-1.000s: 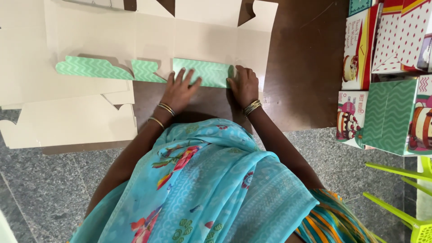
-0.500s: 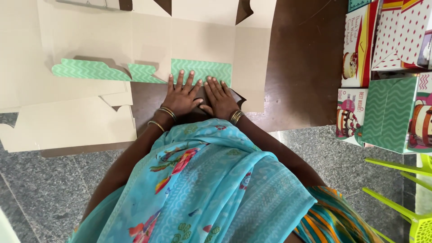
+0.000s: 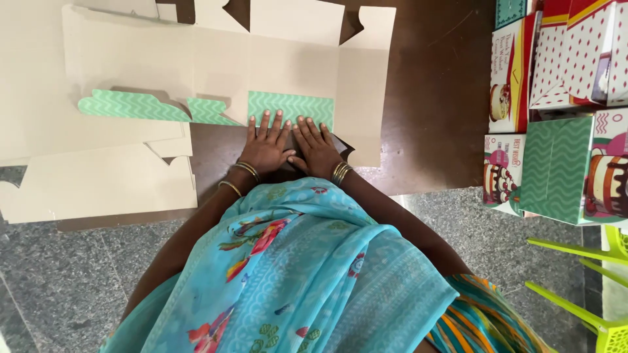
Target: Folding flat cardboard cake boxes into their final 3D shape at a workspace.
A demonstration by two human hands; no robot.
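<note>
Left hand [image 3: 265,145]: flat, fingers spread, pressing green zigzag flap [image 3: 291,109].
Right hand [image 3: 318,147]: flat, open, touching same flap.
Flap: lower edge of cardboard blank [image 3: 196,62].
Finished boxes [image 3: 562,108]: well right of flap.

Both hands lie flat, side by side and touching, on a large unfolded cardboard box blank [image 3: 216,65] spread over a dark brown table [image 3: 432,98]: the left hand [image 3: 267,145] and the right hand [image 3: 315,146] press with spread fingers on a folded-over flap with a green zigzag print [image 3: 291,104]. Two more green zigzag flaps [image 3: 131,106] stick out to the left. Finished printed cake boxes [image 3: 562,170] stand stacked at the right, beside a lime-green plastic chair [image 3: 589,287].
</note>
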